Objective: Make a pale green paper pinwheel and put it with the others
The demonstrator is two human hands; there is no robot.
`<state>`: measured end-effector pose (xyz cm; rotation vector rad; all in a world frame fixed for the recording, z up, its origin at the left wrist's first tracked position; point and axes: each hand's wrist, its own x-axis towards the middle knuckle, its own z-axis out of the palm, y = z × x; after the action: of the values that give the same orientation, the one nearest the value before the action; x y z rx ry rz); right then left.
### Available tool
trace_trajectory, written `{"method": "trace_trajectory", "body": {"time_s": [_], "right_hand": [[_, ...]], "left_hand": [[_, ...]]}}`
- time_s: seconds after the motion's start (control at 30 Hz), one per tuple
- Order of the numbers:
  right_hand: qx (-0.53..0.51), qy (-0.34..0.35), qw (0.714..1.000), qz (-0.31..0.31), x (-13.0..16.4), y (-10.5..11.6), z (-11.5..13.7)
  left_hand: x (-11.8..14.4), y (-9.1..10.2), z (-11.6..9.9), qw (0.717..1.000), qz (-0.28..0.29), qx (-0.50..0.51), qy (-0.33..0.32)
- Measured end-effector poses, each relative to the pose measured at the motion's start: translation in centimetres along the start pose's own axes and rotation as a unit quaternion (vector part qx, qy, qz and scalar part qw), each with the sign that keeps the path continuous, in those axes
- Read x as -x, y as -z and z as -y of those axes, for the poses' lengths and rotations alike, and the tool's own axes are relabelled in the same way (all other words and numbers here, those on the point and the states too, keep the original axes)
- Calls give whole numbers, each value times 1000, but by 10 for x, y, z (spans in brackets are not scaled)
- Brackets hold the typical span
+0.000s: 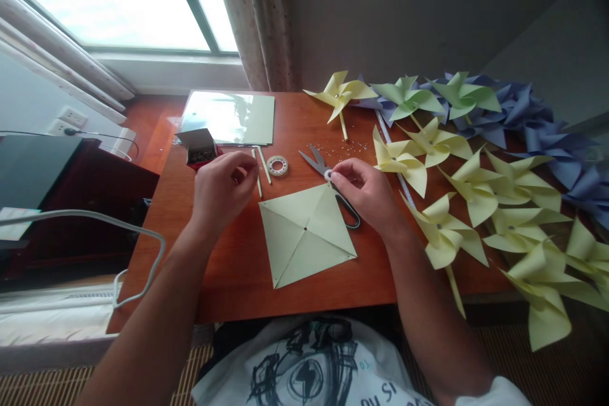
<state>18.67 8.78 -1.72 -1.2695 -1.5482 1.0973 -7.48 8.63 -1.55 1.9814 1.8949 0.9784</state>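
Note:
A pale yellow-green paper square (316,216) lies flat in front of me, cut along its diagonals, with a small hole in the middle and at corners. My left hand (223,187) hovers left of it, thumb and fingertips pinched together; whatever is between them is too small to make out. My right hand (368,190) is pinched above the paper's top corner, over the scissors (318,162). A small white round piece (328,174) shows at its fingertips; whether it is held or belongs to the scissors I cannot tell. The scissors' black handle passes partly under this hand.
A roll of tape (277,166) and thin paper sticks (264,165) lie beyond the square. An open small box (200,149) stands behind my left hand, near stacked sheets (257,119). Tiny bits (349,149) are scattered there. Several yellow pinwheels (440,228) and purple ones (528,108) crowd the right.

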Motion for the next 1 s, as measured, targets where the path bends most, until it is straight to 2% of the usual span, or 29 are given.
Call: {"method": "trace_trajectory", "body": {"time_s": [0.07,0.13,0.3,0.37,0.5,0.77,1.0], "right_hand": [[-17,21,999,-41,1,-1,1],[-49,26,997,-45,3,-2,4],[-90,20,995,40,6,-4,12],[-87,30,994,56,6,-5,12],[-66,42,996,51,4,-7,9],[-18,41,998,46,4,-10,3],[25,73,997,19,4,-12,6]], "left_hand": [[3,-5,-17,992,28,119,-16],[5,-11,-35,984,40,169,-30],[11,-23,-67,974,52,169,-139],[12,-27,-71,972,40,166,-164],[15,-33,-69,968,13,167,-189],[20,-37,-66,964,25,186,-186],[22,-37,-63,954,83,280,-72]]}}
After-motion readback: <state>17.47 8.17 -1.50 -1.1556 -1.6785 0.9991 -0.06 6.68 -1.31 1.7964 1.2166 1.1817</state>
